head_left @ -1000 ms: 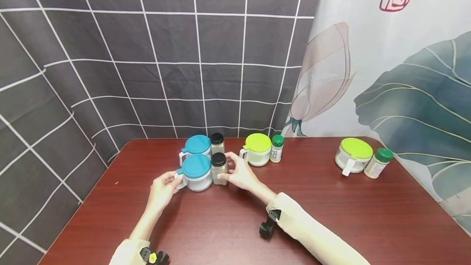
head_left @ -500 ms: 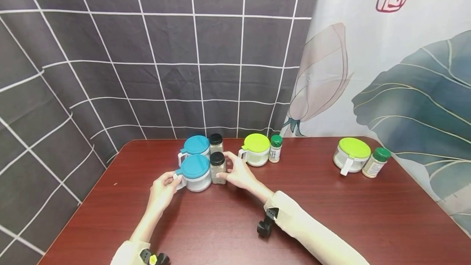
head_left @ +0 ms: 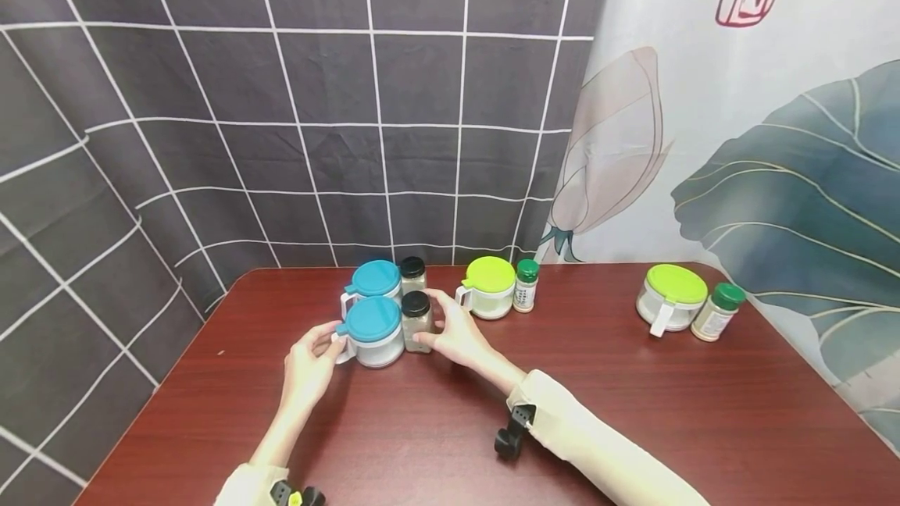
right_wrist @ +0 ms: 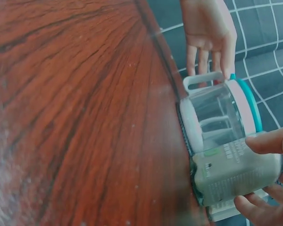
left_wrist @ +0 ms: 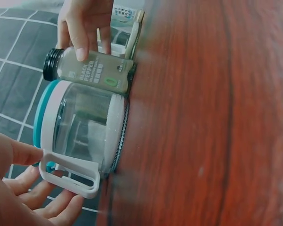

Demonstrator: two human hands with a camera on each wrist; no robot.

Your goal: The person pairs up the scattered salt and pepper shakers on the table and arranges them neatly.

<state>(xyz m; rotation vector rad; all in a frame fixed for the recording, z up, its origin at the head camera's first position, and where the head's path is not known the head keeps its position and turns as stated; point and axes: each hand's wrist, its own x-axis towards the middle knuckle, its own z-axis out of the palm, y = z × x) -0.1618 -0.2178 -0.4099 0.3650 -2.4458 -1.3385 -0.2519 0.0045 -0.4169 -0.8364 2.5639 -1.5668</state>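
Observation:
On the table, a clear seasoning jar (head_left: 373,326) with a blue lid and white handle stands in front of a second blue-lidded jar (head_left: 376,278). My left hand (head_left: 309,361) holds the front jar by its handle (left_wrist: 70,176), thumb at the top and fingers behind. Right against that jar stands a black pepper bottle (head_left: 418,326) with a black cap, its label readable in the left wrist view. My right hand (head_left: 460,332) grips this bottle, thumb (right_wrist: 266,141) on the near side and fingers on the other. Behind it stands another black-capped bottle (head_left: 412,273), partly hidden.
To the right, a green-lidded jar (head_left: 490,289) stands beside a green-capped shaker (head_left: 526,287). Farther right are another green-lidded jar (head_left: 673,299) and green-capped shaker (head_left: 717,313). A grey gridded curtain (head_left: 337,155) hangs along the back of the brown table (head_left: 394,443).

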